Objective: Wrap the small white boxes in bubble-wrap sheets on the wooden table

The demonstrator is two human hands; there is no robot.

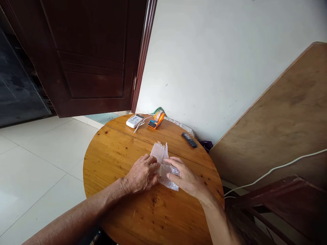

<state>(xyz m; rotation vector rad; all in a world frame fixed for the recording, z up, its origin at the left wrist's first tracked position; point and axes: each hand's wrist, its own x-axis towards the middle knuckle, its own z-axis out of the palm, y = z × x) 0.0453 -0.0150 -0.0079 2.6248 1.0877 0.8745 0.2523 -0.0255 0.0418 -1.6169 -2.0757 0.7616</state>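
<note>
Clear bubble wrap (170,182) lies folded on the round wooden table (114,153), its far end ragged and upturned. My left hand (144,173) grips its left edge, the fingers curled and pressed together. A strip that looks like tape shows close to those fingertips. Over the right part of the wrap, my right hand (185,177) is open, thumb and fingers apart, the fingertips touching or just above the plastic. Whether anything is inside the wrap I cannot tell.
An orange tape dispenser (156,119) stands at the table's far edge beside a white box-shaped device (135,120) with a cable. A dark, pixelated object (189,140) lies at the right. Behind are a wall (204,68), a brown door (94,61) and a wooden board (281,119).
</note>
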